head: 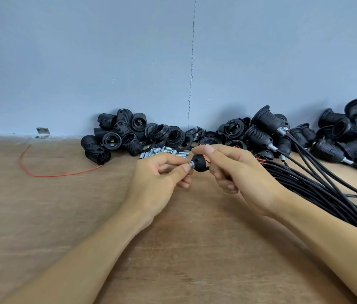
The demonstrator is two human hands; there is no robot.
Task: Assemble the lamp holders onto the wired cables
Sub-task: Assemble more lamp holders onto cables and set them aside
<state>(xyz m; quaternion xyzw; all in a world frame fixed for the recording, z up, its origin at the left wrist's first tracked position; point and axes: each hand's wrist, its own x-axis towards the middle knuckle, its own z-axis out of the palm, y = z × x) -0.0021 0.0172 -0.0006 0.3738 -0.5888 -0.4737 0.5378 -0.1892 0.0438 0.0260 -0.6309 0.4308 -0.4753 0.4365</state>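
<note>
Head view: the left grip [157, 183] pinches a metal tube [191, 165] by its tip where it meets the end of a black holder cap [199, 164]. The right grip [239, 172] clasps that cap by its rounded sides, above the middle of the desk [63, 216]. Both parts look light and rigid. The smooth tube is likely slippery, so a fingertip pinch close to the joint suits it. The hard cap should bear a firm squeeze. Cables [305, 187] trail right and look limp. Loose holders [118, 134] pile up at the far wall.
</note>
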